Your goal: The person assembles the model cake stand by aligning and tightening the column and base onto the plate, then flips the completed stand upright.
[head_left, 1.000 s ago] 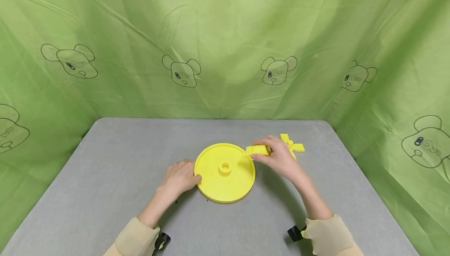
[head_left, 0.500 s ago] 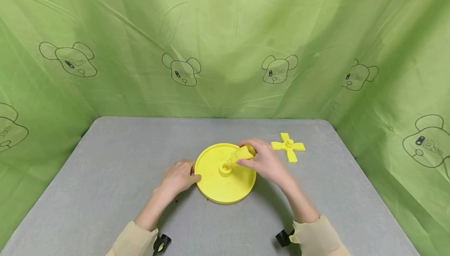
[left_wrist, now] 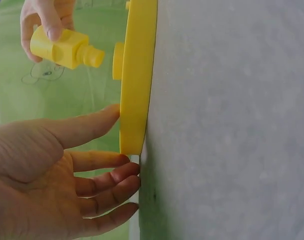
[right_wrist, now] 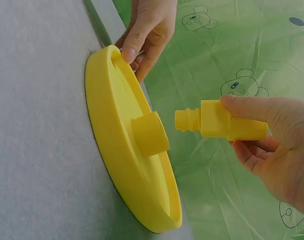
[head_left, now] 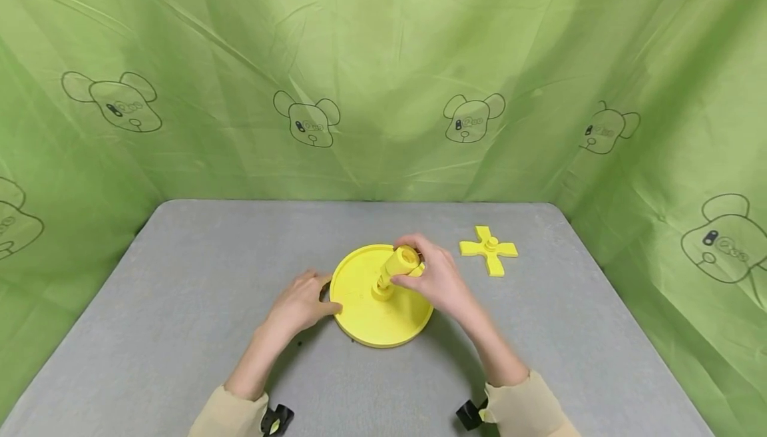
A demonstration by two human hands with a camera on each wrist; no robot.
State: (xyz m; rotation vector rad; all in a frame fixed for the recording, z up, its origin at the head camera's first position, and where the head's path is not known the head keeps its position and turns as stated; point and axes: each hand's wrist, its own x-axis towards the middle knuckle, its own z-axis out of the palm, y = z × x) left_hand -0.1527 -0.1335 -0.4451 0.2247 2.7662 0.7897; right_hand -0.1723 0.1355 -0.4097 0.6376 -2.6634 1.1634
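Ahead and to your sides: creased green curtain (head_left: 389, 37), cartoon animal-head outlines (head_left: 470, 122); below you, grey table (head_left: 198, 277), dark specks (head_left: 300, 343).

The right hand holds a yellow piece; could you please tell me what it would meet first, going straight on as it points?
The yellow piece in the right hand would probably meet the raised socket on the yellow disc first; a gap shows, though exact alignment is unclear.

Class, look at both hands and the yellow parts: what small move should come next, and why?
Probably the right hand should lower the yellow, plastic-looking post into the yellow cylindrical collar: the post's ridged end points toward the collar, both wrist views show a gap between them, and the left hand holds the rim of the round yellow tray.
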